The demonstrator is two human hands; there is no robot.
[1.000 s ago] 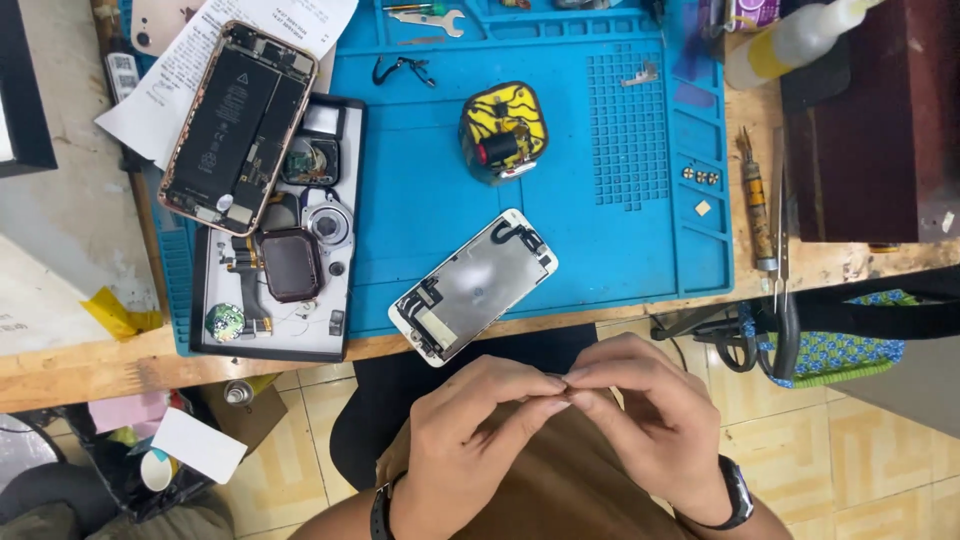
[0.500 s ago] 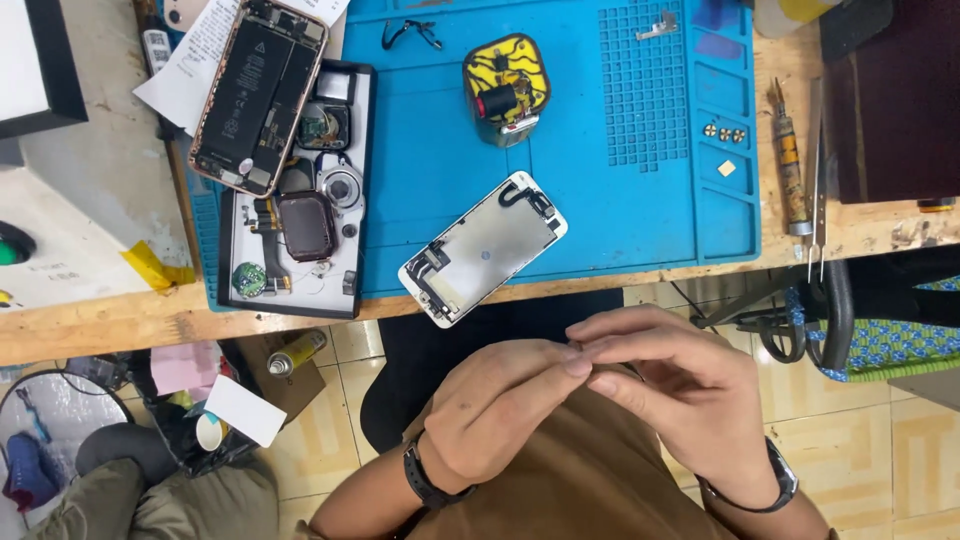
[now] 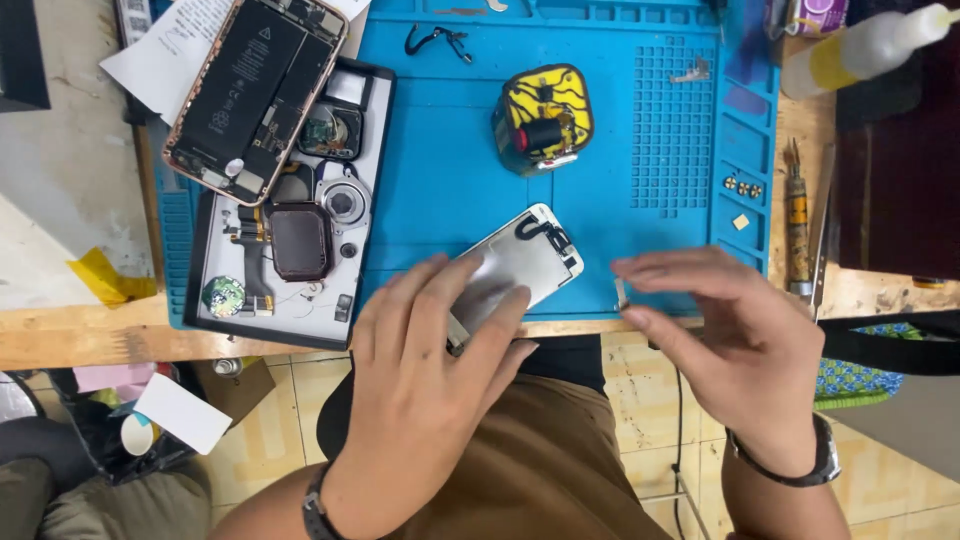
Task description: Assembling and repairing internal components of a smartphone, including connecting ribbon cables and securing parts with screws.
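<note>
- Where the near edge of the blue repair mat [image 3: 460, 190] meets the wooden desk [image 3: 90, 335], the left hand [image 3: 425, 375] lies over the lower end of a detached phone screen assembly [image 3: 520, 262], which rests back-side up on the mat; its fingers are spread and pressing flat, closed round nothing.
- Right hand [image 3: 740, 335]: thumb and forefinger pinched shut on a small pale part [image 3: 621, 293], held just beside the screen assembly, off its right edge; the part is too small to identify.
- Progress, as a judgement: disassembly looks well advanced. An opened phone body [image 3: 255, 90] with its black battery exposed lies tilted at upper left, partly over a dark parts tray [image 3: 290, 215] holding removed components, among them a round metal piece and a square dark module. Screen and body remain apart, so refitting or further stripping is left.
- Other items on the mat: a yellow-and-black cube-shaped tool [image 3: 543, 118] near the middle, a small black cable piece [image 3: 437, 40] at the top, and loose screws [image 3: 743, 187] in a side compartment at right.
- Surface: a worn wooden desk, with paper sheets [image 3: 150, 60] at upper left, a yellow tape scrap [image 3: 105, 278], and a screwdriver [image 3: 796, 225] lying to the right of the mat.
- Room: tiled floor [image 3: 290, 395] below the desk edge, cluttered with scraps; the person sits in brown trousers [image 3: 530, 460], a watch [image 3: 800, 465] on the right wrist.
</note>
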